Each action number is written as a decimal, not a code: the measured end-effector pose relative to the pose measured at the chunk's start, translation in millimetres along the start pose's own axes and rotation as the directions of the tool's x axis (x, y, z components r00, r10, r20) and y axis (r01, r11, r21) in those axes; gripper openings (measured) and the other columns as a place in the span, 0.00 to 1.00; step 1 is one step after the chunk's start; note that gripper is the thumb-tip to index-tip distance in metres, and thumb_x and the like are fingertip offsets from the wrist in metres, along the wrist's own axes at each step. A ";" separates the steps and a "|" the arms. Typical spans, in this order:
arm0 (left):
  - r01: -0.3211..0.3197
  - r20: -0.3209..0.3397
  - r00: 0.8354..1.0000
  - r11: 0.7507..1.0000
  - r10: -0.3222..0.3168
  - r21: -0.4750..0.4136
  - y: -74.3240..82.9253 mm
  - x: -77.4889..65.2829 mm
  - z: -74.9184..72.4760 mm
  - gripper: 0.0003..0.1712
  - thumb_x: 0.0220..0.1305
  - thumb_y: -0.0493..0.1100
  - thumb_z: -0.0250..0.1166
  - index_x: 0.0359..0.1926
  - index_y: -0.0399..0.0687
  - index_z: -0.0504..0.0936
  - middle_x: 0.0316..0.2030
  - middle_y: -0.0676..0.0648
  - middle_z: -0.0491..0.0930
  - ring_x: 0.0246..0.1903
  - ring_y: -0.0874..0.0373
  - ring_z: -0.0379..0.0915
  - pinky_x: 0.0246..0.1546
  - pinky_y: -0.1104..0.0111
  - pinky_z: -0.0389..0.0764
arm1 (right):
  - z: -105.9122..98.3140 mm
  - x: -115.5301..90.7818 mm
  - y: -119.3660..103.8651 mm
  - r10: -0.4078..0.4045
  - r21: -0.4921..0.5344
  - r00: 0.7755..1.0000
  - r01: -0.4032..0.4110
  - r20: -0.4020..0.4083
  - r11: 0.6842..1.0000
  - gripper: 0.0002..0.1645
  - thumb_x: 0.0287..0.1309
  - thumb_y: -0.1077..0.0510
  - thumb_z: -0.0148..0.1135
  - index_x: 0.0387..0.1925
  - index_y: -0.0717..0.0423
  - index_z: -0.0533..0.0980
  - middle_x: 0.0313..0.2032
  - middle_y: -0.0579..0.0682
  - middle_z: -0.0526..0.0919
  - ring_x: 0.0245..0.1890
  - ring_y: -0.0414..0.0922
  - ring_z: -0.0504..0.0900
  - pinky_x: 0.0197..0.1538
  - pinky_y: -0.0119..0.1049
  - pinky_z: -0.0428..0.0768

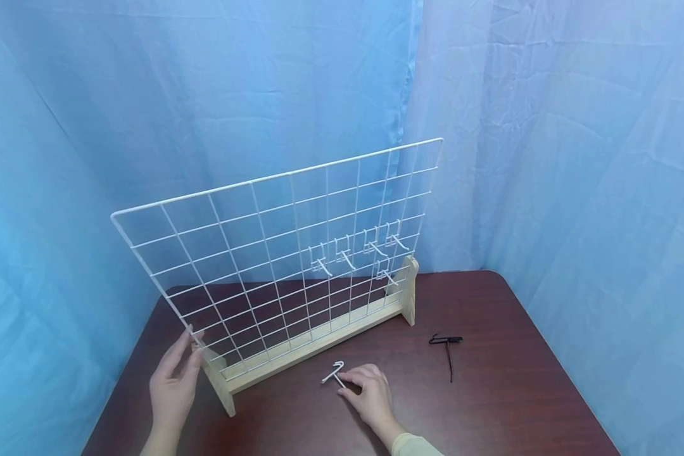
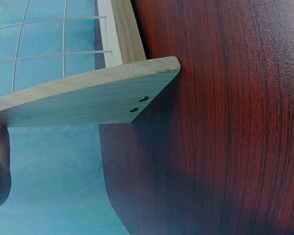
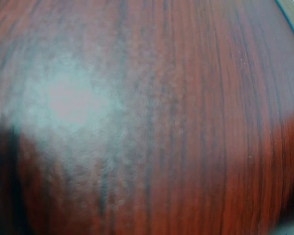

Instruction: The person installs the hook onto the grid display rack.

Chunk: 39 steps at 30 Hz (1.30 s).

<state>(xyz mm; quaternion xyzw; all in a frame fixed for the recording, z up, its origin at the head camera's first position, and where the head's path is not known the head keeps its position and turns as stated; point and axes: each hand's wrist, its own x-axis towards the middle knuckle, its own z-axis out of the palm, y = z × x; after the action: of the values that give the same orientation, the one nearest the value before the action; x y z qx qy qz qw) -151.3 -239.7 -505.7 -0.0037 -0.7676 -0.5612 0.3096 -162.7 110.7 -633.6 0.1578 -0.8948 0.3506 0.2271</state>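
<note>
A white wire grid panel (image 1: 273,253) stands upright in a pale wooden base (image 1: 313,345) on the table. My left hand (image 1: 173,383) grips the panel's left edge at the top of the wooden end piece (image 2: 88,100); in the left wrist view a fingertip (image 2: 2,134) presses the outer face of that wood. Between thumb and fingers, my right hand (image 1: 370,396) pinches a white metal hook (image 1: 335,372) by its prong, low over the table in front of the base. Several white hooks (image 1: 344,254) hang on the right half of the grid. The right wrist view catches neither hand nor hook.
A black hook (image 1: 449,342) lies on the dark red wood-grain table (image 1: 501,392), right of my right hand. Light blue curtains (image 1: 319,76) surround the table at the back and sides. The table's right edge slants past the black hook.
</note>
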 end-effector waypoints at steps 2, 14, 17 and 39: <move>-0.002 0.000 1.000 1.000 0.002 -0.002 0.1 0.2 0.2 0.26 0.63 0.23 0.62 0.62 0.33 0.75 0.53 0.64 0.80 0.57 0.72 0.71 0.54 0.81 0.76 | 0.1 0.0 0.1 0.003 -0.004 1.000 -0.003 0.005 1.000 0.20 0.34 0.54 0.84 0.37 0.42 0.88 0.33 0.32 0.85 0.40 0.38 0.78 0.44 0.39 0.79; 0.012 -0.007 1.000 1.000 -0.013 -0.017 -0.1 -0.1 0.4 0.26 0.63 0.22 0.62 0.62 0.32 0.75 0.53 0.59 0.81 0.56 0.72 0.71 0.54 0.82 0.76 | 1.3 0.2 -1.2 -0.002 -0.029 1.000 0.002 -0.014 1.000 0.17 0.36 0.57 0.83 0.33 0.40 0.88 0.30 0.30 0.84 0.38 0.37 0.77 0.41 0.38 0.78; 0.012 -0.009 1.000 1.000 -0.012 -0.029 -0.1 -0.1 0.5 0.26 0.62 0.22 0.62 0.62 0.32 0.75 0.53 0.54 0.82 0.56 0.72 0.72 0.54 0.81 0.76 | 1.0 -0.1 -2.2 0.001 -0.031 1.000 -0.002 -0.023 1.000 0.16 0.38 0.58 0.83 0.32 0.40 0.87 0.30 0.29 0.83 0.37 0.37 0.77 0.41 0.39 0.78; -0.006 -0.010 1.000 1.000 0.006 -0.010 -3.3 -0.6 0.9 0.28 0.60 0.18 0.60 0.62 0.30 0.74 0.53 0.47 0.82 0.55 0.73 0.71 0.53 0.81 0.76 | 0.8 1.8 3.8 0.063 0.179 0.996 -0.051 -0.063 0.983 0.14 0.40 0.69 0.79 0.29 0.51 0.86 0.28 0.38 0.83 0.25 0.30 0.74 0.27 0.16 0.73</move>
<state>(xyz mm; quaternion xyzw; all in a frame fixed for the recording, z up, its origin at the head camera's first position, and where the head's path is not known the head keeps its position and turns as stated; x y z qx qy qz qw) -152.4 -239.9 -509.0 -0.0047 -0.7631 -0.5643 0.3150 -166.2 112.6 -635.3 0.1396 -0.8560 0.4401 0.2326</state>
